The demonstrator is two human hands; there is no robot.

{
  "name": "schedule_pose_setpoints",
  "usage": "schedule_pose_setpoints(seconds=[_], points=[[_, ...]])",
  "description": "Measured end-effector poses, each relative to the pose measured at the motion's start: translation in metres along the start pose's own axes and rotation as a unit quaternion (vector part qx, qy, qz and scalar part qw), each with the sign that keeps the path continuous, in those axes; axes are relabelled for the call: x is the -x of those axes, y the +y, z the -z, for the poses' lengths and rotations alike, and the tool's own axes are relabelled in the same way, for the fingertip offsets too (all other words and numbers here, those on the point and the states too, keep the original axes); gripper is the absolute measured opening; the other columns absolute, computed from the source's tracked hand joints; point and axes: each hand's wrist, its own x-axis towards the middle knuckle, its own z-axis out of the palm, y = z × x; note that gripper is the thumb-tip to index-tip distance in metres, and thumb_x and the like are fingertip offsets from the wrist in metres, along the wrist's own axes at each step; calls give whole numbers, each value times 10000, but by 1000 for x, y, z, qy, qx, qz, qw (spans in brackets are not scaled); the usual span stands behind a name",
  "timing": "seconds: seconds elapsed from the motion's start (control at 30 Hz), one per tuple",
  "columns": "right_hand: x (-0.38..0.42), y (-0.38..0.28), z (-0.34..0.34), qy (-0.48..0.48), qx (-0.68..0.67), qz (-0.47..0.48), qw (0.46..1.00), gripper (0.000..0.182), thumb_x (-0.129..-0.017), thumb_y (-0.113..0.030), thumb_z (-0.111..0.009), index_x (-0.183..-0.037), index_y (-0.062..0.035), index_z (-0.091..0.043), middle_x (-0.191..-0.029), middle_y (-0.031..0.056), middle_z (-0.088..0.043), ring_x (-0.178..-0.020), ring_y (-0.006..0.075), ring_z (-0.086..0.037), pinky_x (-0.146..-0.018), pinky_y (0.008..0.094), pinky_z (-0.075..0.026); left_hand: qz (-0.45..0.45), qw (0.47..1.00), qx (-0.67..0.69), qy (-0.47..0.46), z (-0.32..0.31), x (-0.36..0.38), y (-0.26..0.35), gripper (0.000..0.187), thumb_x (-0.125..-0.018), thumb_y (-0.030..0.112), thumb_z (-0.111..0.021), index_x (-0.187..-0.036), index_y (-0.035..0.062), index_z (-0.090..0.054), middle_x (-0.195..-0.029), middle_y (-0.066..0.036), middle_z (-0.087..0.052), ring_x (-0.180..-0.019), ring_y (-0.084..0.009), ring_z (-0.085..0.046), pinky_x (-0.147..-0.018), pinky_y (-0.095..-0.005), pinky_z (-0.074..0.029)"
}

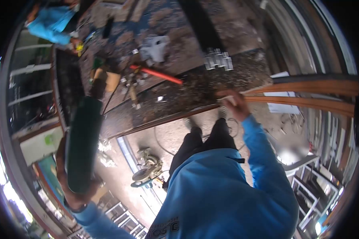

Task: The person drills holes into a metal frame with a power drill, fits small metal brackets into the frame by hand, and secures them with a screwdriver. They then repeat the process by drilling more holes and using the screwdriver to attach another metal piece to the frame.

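My left hand (79, 191) is wrapped round a dark green, long-bodied tool (83, 145), raised at the left with its narrower end toward the workbench (191, 89). My right hand (235, 104) is at the bench's front edge, beside long brown strips (307, 86) that run off to the right. Its fingers are bent, and whether they grip a strip is unclear. On the bench lie a red bar (157, 74), a tool with a light handle (133, 95) and several short silver metal pieces (218, 59).
Another person in a blue sleeve (52, 24) is at the far upper left, a hand near a yellow item (79, 48). A crumpled white sheet (154, 48) lies on the bench. A round-bladed machine (147, 169) stands on the floor; metal frames (307, 191) are at lower right.
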Motion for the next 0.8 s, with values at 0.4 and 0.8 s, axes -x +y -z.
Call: schedule_pose_setpoints(seconds=[0.4, 0.8], points=[[-5, 6, -31, -46, 9, 103, 994, 380, -869, -184, -883, -1204, -103, -725, -1100, 100, -756, -994, 331, -737, -856, 439, -596, 9, 915, 76, -397, -114, -116, 111, 981, -683, 211, -946, -1548, 27, -522, -1221, -190, -772, -1055, -306, -793, -924, -388, -612], [-6, 15, -30, -37, -9, 127, 991, 383, -849, -107, -868, -1186, -113, -685, -1136, 87, -755, -1025, 330, -740, -871, 439, -619, 72, 901, 68, -422, -126, -118, 119, 999, -674, 213, -951, -1564, 67, -522, -1208, -200, -772, -1070, -341, -791, -917, -408, -607]])
